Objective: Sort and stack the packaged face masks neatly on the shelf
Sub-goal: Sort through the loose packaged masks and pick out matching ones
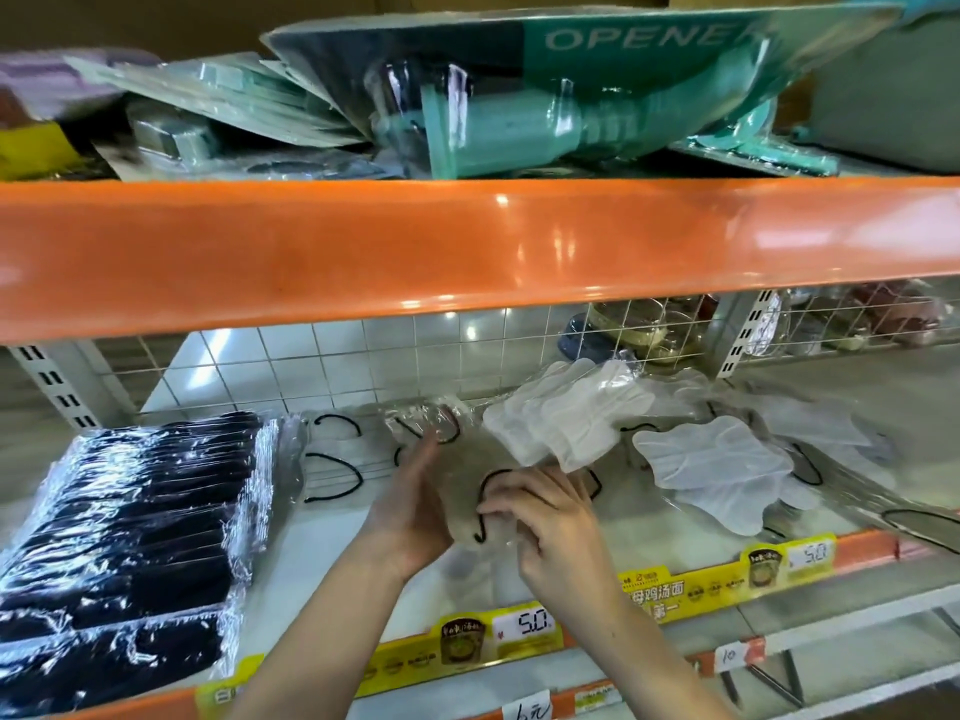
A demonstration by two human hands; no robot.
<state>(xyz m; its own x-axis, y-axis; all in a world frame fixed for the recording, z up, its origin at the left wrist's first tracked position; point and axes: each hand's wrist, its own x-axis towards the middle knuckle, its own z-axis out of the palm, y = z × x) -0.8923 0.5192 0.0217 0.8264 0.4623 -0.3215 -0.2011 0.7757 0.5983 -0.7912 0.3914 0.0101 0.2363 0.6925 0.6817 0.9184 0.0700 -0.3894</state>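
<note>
On the white shelf (322, 553) lies a beige packaged mask with black ear loops (478, 491), held between both hands. My left hand (410, 511) presses its left edge with straight fingers. My right hand (545, 522) curls its fingers on the packet's right side. A neat stack of black packaged masks (130, 522) fills the left of the shelf. Behind my hands lies another clear packet with black loops (337, 459). White packaged masks lie loose at the back (566, 418) and at the right (711, 465).
An orange shelf beam (467, 246) crosses just above the working space. Teal opener packages (519, 96) pile up on the upper shelf. A wire grid back panel (363, 356) closes the rear. Yellow price strips (519, 631) line the front edge.
</note>
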